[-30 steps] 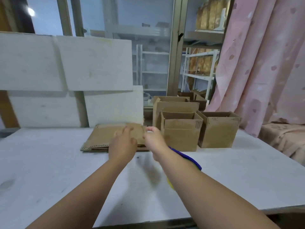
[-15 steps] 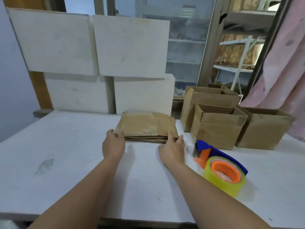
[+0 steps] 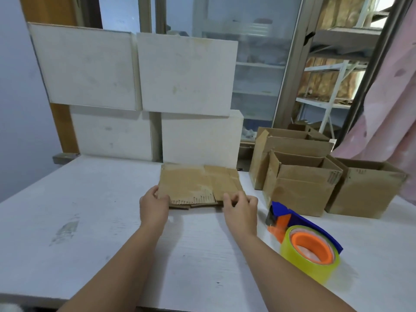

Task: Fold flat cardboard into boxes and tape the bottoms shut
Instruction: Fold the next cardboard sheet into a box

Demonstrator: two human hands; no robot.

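A stack of flat brown cardboard lies on the white table, near its far middle. My left hand pinches the near left corner of the top sheet, thumb on top. My right hand grips the near right corner the same way. The top sheet's near edge is lifted slightly off the stack. A tape dispenser with a blue and orange body and a yellowish tape roll lies on the table, right of my right forearm.
Three folded open-topped cardboard boxes stand at the right back of the table. White foam blocks are stacked behind the stack. A pink curtain hangs at the far right, with metal shelves behind glass beyond.
My hands went from resting by the stack's near corners to gripping the top sheet's near edge. The tape dispenser came into view as my head turned.
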